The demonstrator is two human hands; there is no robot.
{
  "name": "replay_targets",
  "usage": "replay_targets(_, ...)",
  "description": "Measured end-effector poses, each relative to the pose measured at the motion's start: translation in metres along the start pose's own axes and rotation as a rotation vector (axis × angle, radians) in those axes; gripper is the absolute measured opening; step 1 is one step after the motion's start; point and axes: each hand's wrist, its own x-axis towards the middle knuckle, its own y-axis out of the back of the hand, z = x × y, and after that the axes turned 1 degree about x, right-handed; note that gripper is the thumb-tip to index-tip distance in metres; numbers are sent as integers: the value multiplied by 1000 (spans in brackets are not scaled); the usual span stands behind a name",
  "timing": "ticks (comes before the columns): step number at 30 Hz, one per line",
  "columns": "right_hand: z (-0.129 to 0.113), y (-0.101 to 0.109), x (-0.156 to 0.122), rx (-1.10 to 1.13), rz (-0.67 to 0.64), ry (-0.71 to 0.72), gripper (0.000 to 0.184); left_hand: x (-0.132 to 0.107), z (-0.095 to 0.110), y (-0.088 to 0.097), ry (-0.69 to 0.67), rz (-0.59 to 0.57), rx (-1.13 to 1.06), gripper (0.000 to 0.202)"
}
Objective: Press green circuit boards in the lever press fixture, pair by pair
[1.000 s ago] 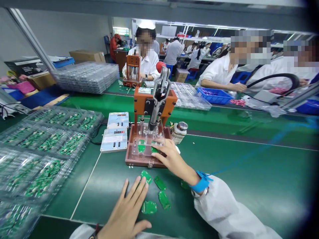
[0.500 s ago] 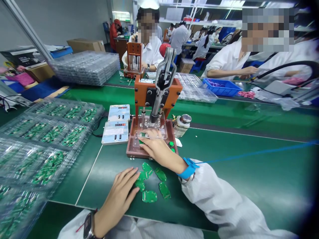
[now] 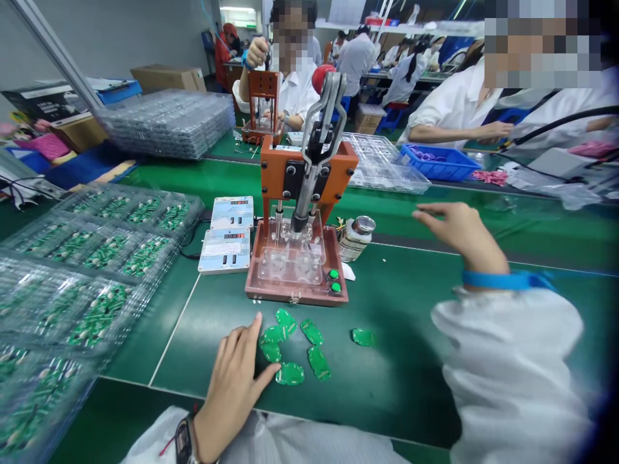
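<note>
Boards (image 3: 318, 363), all green, lie between the press (image 3: 302, 209) and the near edge of the bench (image 3: 391, 393). Beside them, the left hand (image 3: 229, 380) has its thumb spread from its fingers (image 3: 236, 338). The right hand (image 3: 467, 235) is up; I cannot tell if its fingertips touch. One lone board (image 3: 363, 337) has open room around.

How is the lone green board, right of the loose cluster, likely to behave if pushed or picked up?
The lone green board looks thin and plate-like, so it would probably lift light and stiff. Lying flat on the smooth, glossy table, it would likely slide rather than roll or tip. Its low edge might make it awkward to pinch.
</note>
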Motion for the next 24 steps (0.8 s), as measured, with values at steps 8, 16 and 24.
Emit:
replay_targets(8, -55, -43, -15, -36, 426, 67, 24, -1, 4, -9, 5, 44, -43, 69)
replay_targets(16, -245, -46, -136, 163, -370, 713, 22, 19, -33, 34, 10, 25, -185, 53)
replay_targets(24, -245, -61, -144, 57, -725, 702, 20, 118, -43, 72, -240, 156, -219, 33)
